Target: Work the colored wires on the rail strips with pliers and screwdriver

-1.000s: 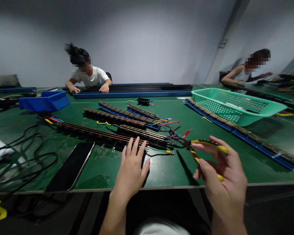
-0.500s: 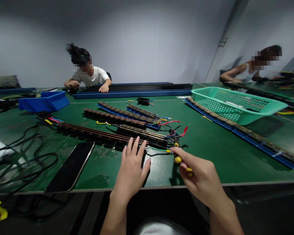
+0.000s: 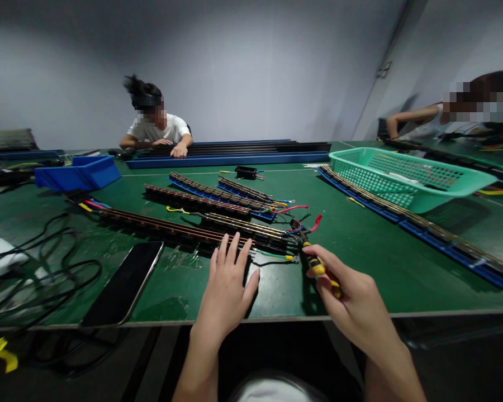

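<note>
My left hand (image 3: 227,285) lies flat on the green table, fingers spread, its fingertips on the near end of a long black and copper strip (image 3: 163,228). My right hand (image 3: 352,301) is closed round yellow-handled pliers (image 3: 316,263). The pliers' tip points at the bundle of red, blue and green wires (image 3: 298,229) at the strip's right end. More such strips (image 3: 218,196) lie just beyond, some on blue rails.
A dark phone (image 3: 126,282) lies by the near edge, left of my hands. Black cables (image 3: 37,279) and a blue bin (image 3: 77,173) are at the left, a green basket (image 3: 406,178) at the right. Two other people sit at the far side and far right.
My right hand closed the pliers' handles, swung left and lowered them to the wire ends. My left hand stayed on the strip.
</note>
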Action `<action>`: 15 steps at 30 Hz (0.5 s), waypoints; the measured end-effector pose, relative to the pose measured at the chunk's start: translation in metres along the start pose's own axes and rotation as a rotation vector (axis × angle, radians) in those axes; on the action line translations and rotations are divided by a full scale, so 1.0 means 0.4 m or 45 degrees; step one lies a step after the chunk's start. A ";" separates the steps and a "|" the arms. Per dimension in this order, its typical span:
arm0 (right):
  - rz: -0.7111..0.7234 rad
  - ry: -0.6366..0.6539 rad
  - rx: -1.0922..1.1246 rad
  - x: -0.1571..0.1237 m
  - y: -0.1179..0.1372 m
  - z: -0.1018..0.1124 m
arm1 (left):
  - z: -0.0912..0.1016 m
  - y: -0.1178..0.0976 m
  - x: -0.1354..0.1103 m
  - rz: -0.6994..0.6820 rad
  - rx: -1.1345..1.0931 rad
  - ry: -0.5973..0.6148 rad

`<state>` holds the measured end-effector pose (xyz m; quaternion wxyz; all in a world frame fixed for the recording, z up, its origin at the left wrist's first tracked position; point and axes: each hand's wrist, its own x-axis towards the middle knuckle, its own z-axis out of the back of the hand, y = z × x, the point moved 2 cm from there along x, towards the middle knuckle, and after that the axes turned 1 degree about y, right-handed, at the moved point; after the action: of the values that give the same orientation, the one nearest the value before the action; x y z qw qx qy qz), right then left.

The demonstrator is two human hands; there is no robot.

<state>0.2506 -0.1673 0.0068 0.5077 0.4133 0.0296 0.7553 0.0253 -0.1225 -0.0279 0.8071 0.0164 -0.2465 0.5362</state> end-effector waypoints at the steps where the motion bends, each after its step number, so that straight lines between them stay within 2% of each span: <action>1: -0.095 -0.047 0.068 -0.002 -0.007 0.001 | 0.000 0.000 0.000 -0.001 -0.002 0.000; 6: -0.444 -0.221 0.378 -0.004 -0.028 -0.001 | 0.001 0.000 0.001 0.002 -0.002 0.017; 11: -0.515 -0.280 0.629 0.001 -0.034 0.016 | 0.002 -0.001 0.002 0.004 -0.001 0.033; 15: -0.537 -0.445 0.787 0.005 -0.024 0.061 | 0.002 -0.001 0.003 0.016 -0.007 0.033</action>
<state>0.2735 -0.1700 0.0195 0.5008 0.6533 0.2523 0.5087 0.0257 -0.1221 -0.0265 0.8070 0.0055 -0.2375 0.5406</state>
